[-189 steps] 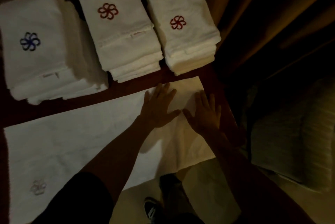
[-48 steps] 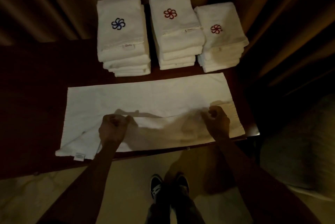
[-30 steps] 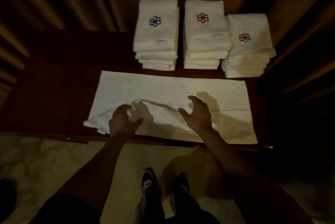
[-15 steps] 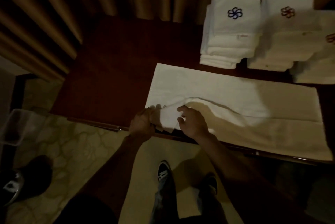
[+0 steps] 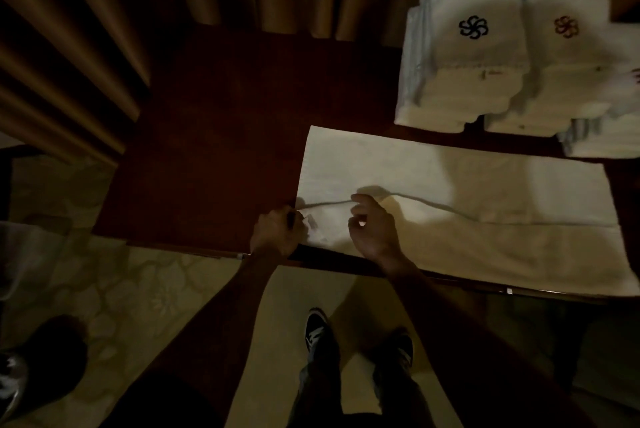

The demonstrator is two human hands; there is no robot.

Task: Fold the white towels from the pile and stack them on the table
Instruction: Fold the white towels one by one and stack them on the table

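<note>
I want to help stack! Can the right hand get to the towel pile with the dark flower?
Probably yes. The right hand is over the flat towel, and only that towel lies between it and the pile.

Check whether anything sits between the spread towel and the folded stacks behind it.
Nothing visible does. Only a bare strip of dark table separates the towel from the stacks; the left hand grips its near-left corner.

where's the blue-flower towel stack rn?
Head view, upper right: the blue-flower stack sits toward the far side of the table, leftmost of the folded stacks. The red-flower stack is beside it on the right, and the spread towel lies just in front.
</note>
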